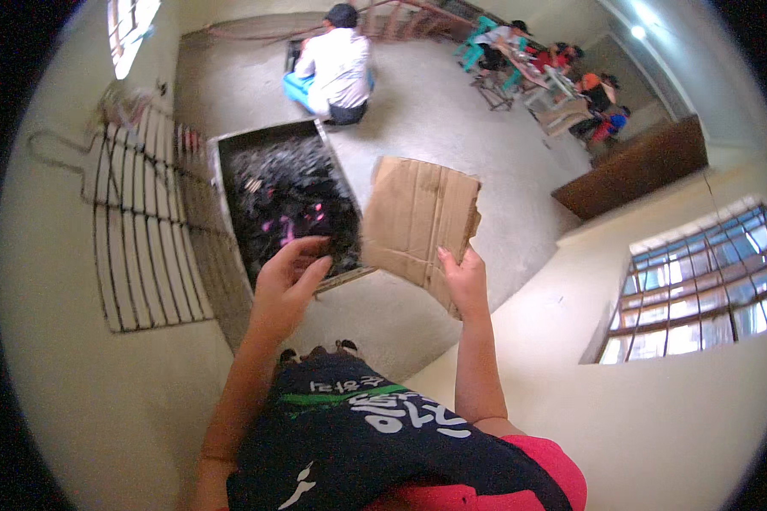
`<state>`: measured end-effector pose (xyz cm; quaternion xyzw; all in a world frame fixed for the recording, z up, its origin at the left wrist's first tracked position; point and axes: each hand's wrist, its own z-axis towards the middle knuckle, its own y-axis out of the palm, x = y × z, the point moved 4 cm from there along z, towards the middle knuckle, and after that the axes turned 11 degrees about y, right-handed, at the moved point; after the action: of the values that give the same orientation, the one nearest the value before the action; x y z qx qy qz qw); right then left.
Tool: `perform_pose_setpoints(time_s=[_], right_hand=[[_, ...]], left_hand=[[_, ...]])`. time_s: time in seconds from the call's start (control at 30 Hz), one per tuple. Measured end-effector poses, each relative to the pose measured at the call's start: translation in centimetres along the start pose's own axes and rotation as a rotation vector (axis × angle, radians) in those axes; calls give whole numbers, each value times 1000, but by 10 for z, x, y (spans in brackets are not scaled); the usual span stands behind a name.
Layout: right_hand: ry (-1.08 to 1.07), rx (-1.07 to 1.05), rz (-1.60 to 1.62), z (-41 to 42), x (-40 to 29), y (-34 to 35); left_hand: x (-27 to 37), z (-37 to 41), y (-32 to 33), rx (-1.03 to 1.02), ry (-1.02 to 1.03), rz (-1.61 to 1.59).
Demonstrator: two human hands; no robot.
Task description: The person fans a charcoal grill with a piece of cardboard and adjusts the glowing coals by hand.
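Note:
My right hand grips the lower right edge of a flat piece of brown cardboard, its thumb lying on the near face. The cardboard is creased, with a ragged right edge. To the left stands a rectangular charcoal tray, filled with dark charcoal. Several pieces glow pinkish near the tray's closer end. My left hand is over that near end, fingers loosely curled and thumb apart, holding nothing. From this view I cannot tell how high it is above the coals.
A metal grill rack leans against the left wall. Beyond the tray a person in a white top sits low, back turned. Several people sit around tables at the far right. A brown panel and a barred window are on the right.

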<state>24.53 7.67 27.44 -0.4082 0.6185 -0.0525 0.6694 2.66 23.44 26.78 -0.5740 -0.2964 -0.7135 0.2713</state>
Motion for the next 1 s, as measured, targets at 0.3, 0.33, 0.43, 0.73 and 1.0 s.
perform_pose_setpoints(time_s=[0.3,0.33,0.43,0.73,1.0], right_hand=[[-51,-186,254,-16,4,17],[-64,-88,207,-13,6,10],[-47,185,-29,-6,15,-25],[-145,-121,331,-38,-6,27],[15,457,-322,-11,29,-42]], left_hand=[[3,8,26,-131,56,14],[4,8,26,-128,65,12],[4,6,23,-133,55,24],[13,-4,37,-208,40,45],[-4,-18,19,-144,23,56]])
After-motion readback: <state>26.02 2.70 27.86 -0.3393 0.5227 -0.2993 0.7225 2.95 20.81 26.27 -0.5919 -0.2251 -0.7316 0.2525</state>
